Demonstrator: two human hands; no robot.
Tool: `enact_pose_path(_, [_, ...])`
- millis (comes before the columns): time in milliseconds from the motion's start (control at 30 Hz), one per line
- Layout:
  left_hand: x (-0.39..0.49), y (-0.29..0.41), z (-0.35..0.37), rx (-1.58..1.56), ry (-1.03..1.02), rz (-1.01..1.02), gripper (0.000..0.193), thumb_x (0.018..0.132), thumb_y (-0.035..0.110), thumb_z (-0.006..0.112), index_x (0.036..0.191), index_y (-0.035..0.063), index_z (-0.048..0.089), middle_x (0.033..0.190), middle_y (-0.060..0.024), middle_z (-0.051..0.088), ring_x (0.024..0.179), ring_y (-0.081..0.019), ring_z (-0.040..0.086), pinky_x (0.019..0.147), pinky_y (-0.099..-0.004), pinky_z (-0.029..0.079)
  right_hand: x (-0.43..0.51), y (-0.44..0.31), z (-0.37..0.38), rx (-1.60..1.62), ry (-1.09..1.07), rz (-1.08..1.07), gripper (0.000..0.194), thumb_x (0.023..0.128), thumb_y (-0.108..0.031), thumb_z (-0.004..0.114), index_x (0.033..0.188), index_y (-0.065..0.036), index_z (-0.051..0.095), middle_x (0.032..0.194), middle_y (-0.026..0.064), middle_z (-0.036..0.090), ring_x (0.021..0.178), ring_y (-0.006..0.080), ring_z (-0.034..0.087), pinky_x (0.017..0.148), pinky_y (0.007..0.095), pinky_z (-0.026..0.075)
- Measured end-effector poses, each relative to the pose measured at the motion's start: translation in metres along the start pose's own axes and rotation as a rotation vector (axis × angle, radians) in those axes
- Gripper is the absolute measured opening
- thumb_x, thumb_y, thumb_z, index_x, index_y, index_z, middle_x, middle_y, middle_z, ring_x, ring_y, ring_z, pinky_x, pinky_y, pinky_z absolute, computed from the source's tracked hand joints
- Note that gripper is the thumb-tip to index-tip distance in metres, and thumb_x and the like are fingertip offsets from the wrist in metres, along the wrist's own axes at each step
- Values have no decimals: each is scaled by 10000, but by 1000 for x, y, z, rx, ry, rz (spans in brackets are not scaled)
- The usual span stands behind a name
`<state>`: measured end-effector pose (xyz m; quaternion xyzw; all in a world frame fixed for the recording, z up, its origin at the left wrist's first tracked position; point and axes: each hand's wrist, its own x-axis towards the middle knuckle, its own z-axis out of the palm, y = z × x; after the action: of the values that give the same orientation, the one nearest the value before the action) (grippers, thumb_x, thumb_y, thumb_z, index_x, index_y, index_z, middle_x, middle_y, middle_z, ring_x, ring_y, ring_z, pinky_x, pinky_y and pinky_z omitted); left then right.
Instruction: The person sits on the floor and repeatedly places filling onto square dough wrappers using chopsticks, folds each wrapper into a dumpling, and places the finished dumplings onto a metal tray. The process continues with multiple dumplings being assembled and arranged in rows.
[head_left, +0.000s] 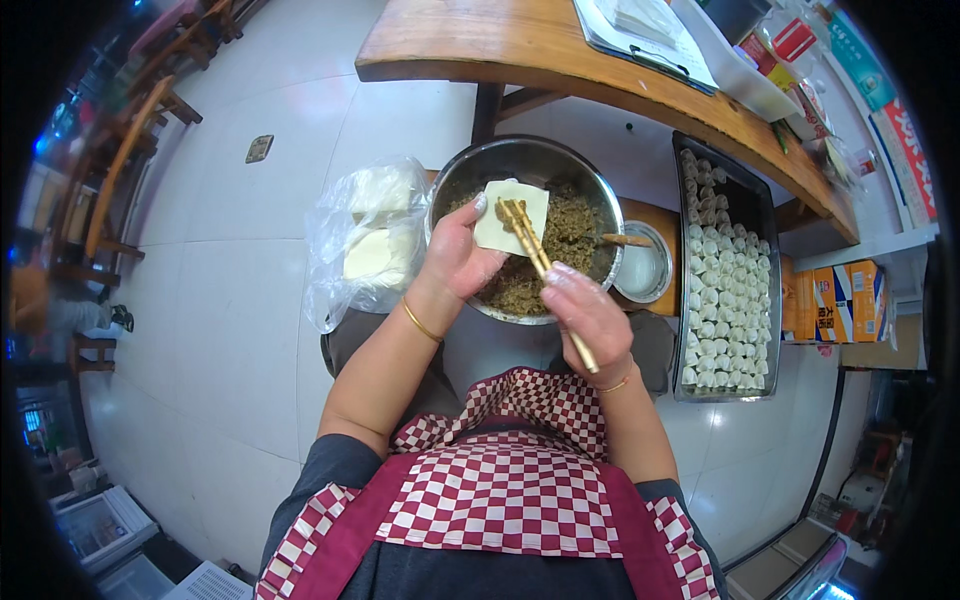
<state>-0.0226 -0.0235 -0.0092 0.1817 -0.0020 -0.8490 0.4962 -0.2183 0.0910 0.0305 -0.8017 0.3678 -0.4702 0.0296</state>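
A square dough wrapper (491, 231) lies across the fingers of my left hand (459, 251), above a large steel bowl (615, 217). My right hand (589, 315) grips a pair of chopsticks (541, 259), their tips pressing a dab of brown filling onto the wrapper. More minced filling (574, 217) fills the bowl, and a wooden handle (626, 240) sticks out over its right rim. Left of the bowl, stacks of square wrappers (377, 257) sit in a clear plastic bag (322, 277). To the right is a small metal bowl (643, 262) of whitish liquid.
Rows of folded dumplings (724, 300) cover most of a deep metal tray (776, 315) at right. A wooden table (465, 45) juts across the top, bearing a clipboard (675, 71) and a white plastic bin (742, 67). An orange carton (840, 304) stands beyond the tray.
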Motion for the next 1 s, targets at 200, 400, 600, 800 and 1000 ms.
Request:
enact_pose_path(200, [-3,1,1,-46,-25,39,501,1119,248,286,1496,-67,388,1519,-286,464,1420,-428,451,1218,-551,351,-4,0,1,385,357,398,167,1004,22,586,1126,70,691,1164,240,711,1072,296,720,928,390,619])
enact_pose_path(400, [-1,-1,1,-17,-90,73,528,1115,257,263,1505,-86,359,1519,-317,448,1411,-462,453,1211,-579,348,-3,16,6,898,582,815,232,1051,-33,514,1207,102,620,1202,241,679,1080,307,709,938,366,625])
enact_pose_path(600, [-5,9,8,-9,-110,178,535,1085,239,284,1452,-129,414,1449,-317,522,1357,-437,518,1186,-539,400,-15,24,-1,229,175,443,243,968,37,600,1200,34,671,1219,213,686,1098,329,710,973,391,603])
enact_pose_path(800, [-17,-6,20,3,-252,64,564,1096,279,307,1483,-124,383,1492,-347,467,1399,-448,477,1208,-537,367,-4,18,9,87,-130,539,298,905,30,687,1201,0,666,1192,141,715,1085,239,697,940,357,565])
enact_pose_path(1000, [-19,-26,18,77,-380,-61,544,1080,279,335,1477,-79,434,1490,-283,507,1400,-420,488,1212,-523,360,17,17,25,585,239,902,265,927,41,725,1161,24,602,1031,31,654,958,75,639,841,208,538])
